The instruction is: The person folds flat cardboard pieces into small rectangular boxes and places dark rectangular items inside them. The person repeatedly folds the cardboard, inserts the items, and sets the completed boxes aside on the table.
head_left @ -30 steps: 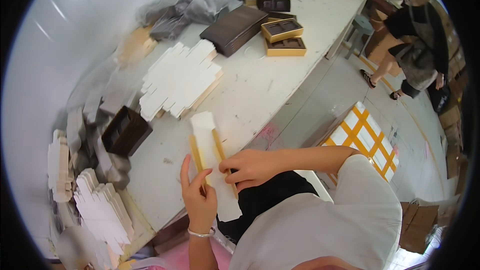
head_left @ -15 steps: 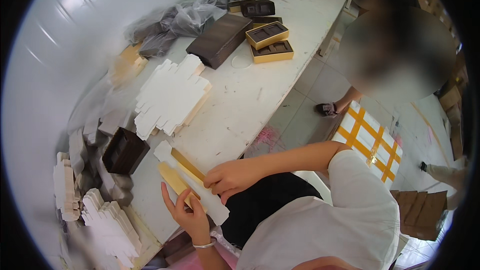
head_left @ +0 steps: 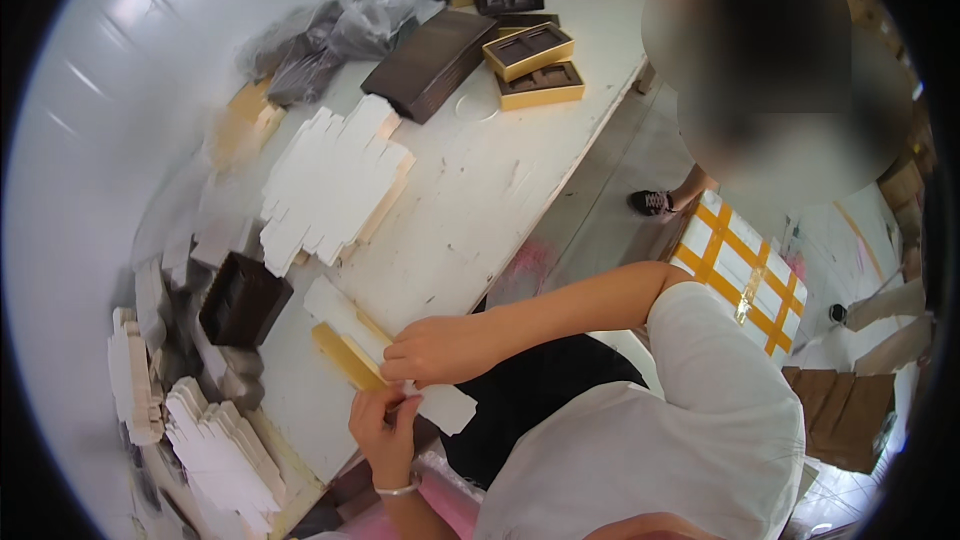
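A partly folded cardboard box blank (head_left: 447,408), white inside with gold side walls, lies at the table's near edge before me. My left hand (head_left: 383,430), with a bracelet at the wrist, pinches the near end of its left gold wall. Reaching in from the right, my right hand (head_left: 440,349) has its fingers curled over the right wall, close to the left fingertips. Part of that wall is hidden beneath the right hand. Beyond the blank, a stack of flat white box blanks (head_left: 335,180) rests on the table.
Dark brown inserts (head_left: 430,65) are stacked farther back, beside gold boxes with brown inserts (head_left: 540,87). Another brown insert stack (head_left: 245,300) stands at the left, near more white blanks (head_left: 215,450). A taped white carton (head_left: 740,275) and a blurred person are to the right.
My left fingers, stretched out before, have curled in at the near corner of the blank. My right hand has shifted slightly left, closer to them. The camera view has moved a little.
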{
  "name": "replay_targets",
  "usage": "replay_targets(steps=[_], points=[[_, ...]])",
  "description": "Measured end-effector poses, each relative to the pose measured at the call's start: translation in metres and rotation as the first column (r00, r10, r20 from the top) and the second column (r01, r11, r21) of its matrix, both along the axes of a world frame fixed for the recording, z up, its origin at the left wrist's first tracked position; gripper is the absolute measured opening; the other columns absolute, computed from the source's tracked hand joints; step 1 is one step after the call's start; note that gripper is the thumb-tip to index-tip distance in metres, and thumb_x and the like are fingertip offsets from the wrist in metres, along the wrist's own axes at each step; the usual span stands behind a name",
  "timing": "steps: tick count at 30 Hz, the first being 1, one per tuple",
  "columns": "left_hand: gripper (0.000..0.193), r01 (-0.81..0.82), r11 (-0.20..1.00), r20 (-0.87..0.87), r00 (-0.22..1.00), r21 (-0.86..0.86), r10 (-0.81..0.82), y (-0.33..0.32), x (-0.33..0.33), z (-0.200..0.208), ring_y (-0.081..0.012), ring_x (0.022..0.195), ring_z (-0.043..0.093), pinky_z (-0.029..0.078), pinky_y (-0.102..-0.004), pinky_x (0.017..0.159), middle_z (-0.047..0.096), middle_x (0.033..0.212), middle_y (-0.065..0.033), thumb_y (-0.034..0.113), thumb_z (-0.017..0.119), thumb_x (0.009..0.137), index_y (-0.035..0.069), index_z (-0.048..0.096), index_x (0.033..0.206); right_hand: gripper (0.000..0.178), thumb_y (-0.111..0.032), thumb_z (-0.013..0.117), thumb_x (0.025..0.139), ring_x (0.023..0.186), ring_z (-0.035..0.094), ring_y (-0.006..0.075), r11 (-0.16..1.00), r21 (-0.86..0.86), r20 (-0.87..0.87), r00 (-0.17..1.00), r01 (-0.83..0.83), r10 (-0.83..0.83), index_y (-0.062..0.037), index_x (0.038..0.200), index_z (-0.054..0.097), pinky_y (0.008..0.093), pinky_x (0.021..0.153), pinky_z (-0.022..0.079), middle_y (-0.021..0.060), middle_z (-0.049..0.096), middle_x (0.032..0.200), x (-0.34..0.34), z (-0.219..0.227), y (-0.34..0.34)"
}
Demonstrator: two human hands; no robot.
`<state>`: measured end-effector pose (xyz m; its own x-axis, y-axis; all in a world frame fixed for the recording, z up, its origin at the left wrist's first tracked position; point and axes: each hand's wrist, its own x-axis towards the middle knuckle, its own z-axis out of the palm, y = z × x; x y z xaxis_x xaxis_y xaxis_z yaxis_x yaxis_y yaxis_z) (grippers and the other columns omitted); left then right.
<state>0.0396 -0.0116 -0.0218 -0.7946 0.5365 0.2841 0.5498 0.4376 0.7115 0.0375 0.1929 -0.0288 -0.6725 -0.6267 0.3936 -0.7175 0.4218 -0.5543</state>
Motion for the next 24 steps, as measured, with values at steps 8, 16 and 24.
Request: replay_targets(steps=[8,16,24], points=[[0.013,-0.004,0.999,0.009,1.0,-0.041,0.004,0.017,-0.003,0.009,-0.0165,0.068,0.061,0.047,-0.0273,0.06,0.06,0.077,-0.0079,0.002,0.071,0.077,-0.003,0.061,0.084,0.037,0.001,0.058,0.079,0.088,0.059,0.0393,0.997,-0.07,0.248,0.969,0.017,0.0,-0.0013,0.111,0.04,0.0433,0.07,0.047,0.0203,0.055,0.097,0.01,0.013,-0.005],[0.009,-0.081,0.997,0.153,0.985,0.002,0.08,0.018,-0.003,0.019,-0.0228,0.058,0.058,0.047,-0.0296,0.054,0.056,0.073,-0.0096,0.004,0.072,0.076,0.0,0.065,0.08,0.058,-0.003,0.067,0.071,0.1,0.057,0.0311,0.991,0.104,-0.244,0.968,0.085,-0.057,-0.0056,0.126,0.05,0.0419,0.081,0.047,0.0166,0.048,0.133,0.029,0.009,0.021],[0.02,0.095,0.947,0.513,0.822,0.308,-0.249,-0.002,-0.021,0.018,-0.0106,0.061,0.051,0.045,-0.0238,0.055,0.056,0.088,-0.0058,0.014,0.064,0.089,-0.001,0.055,0.098,0.011,-0.002,0.067,0.08,0.08,0.055,0.0274,0.874,-0.431,0.122,0.974,0.224,-0.19,-0.0018,0.089,0.061,0.0347,0.068,0.046,0.0116,0.058,0.091,0.01,-0.006,-0.006]])
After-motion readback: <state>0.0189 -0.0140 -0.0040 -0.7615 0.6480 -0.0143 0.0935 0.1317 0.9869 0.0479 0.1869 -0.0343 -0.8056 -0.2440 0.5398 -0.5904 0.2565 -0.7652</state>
